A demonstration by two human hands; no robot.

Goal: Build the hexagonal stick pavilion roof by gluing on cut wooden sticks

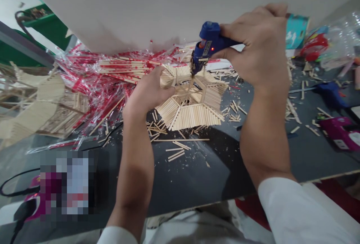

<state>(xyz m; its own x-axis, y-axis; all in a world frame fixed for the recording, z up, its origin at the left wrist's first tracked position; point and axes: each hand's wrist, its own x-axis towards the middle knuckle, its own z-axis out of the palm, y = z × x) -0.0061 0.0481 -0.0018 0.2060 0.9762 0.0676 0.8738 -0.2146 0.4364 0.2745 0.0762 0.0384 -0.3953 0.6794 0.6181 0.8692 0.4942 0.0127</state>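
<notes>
My right hand (258, 45) is closed around a blue hot glue gun (207, 43) with a small red light lit on its side. The gun points down, its nozzle at the inner frame of a many-sided, star-like model made of thin wooden sticks (194, 114). My left hand (149, 94) grips the left edge of this model, thumb on top and the other fingers partly hidden. Open gaps between sticks show in the model's middle. Short cut sticks (176, 154) lie on the dark table (197, 184) in front of it.
Plastic-wrapped chopsticks with red print (120, 66) are heaped behind left. A larger stick model (42, 101) stands at the left. To the right lie another blue tool (332, 95), a purple box (340, 133) and clear plastic packaging (340, 45). Cables and a blurred-out patch are front left.
</notes>
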